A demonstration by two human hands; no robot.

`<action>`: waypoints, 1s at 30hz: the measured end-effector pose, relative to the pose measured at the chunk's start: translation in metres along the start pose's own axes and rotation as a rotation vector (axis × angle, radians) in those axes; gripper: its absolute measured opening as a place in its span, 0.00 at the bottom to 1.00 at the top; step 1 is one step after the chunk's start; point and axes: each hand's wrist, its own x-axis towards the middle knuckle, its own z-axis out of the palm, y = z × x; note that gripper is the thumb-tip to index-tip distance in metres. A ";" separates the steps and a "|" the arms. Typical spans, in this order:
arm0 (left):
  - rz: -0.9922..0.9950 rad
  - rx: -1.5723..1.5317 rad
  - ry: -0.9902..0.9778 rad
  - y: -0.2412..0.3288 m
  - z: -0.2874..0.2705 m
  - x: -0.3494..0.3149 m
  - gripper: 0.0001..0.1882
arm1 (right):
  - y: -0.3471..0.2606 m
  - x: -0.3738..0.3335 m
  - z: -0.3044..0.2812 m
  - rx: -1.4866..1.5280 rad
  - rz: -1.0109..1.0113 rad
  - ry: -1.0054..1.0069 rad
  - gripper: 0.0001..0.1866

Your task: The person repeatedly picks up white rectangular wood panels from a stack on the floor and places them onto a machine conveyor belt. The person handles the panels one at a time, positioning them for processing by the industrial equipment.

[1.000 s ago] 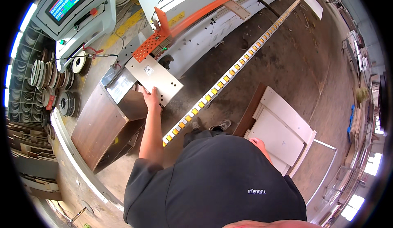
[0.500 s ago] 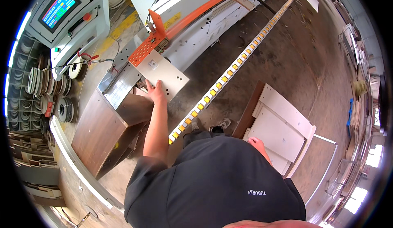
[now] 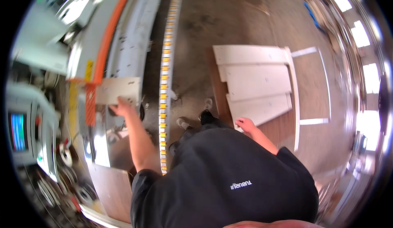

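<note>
On the orange-fronted machine at the left lies a pale board (image 3: 118, 89) with dark holes near its far right corner. My left hand (image 3: 120, 107) touches the board's near edge, fingers stretched and apart. Over near the stacked pale panels (image 3: 260, 80) on the right is my right hand (image 3: 246, 125), its fingers curled in and nothing visible between them. The stack lies on a brown board (image 3: 282, 128), and my right hand is close to its near left corner. Motion blur hides fine detail at the fingertips.
A long rail (image 3: 163, 93) with yellow blocks runs between the machine and the stack. A brown wooden box (image 3: 110, 187) stands near left, close to a control panel with a screen (image 3: 17, 132). Round coils (image 3: 86, 193) lie at far left. My shoes (image 3: 184, 123) are beside the rail.
My view has turned to the right, so the machine now runs more upright in the picture. My left hand is still at the pale board; my right hand shows more fully beside the panels.
</note>
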 end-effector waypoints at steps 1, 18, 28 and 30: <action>-0.108 0.028 -0.024 0.009 0.035 -0.027 0.40 | 0.021 -0.020 0.008 0.065 0.005 0.060 0.18; -0.260 0.442 -0.807 0.010 0.113 -0.168 0.14 | 0.124 -0.084 0.091 0.116 0.296 0.117 0.18; -0.891 1.244 -1.411 -0.161 0.084 -0.376 0.12 | 0.171 -0.082 0.117 0.135 0.372 0.120 0.21; -0.954 1.403 -1.515 -0.208 0.080 -0.395 0.11 | 0.183 -0.087 0.130 0.192 0.447 0.129 0.23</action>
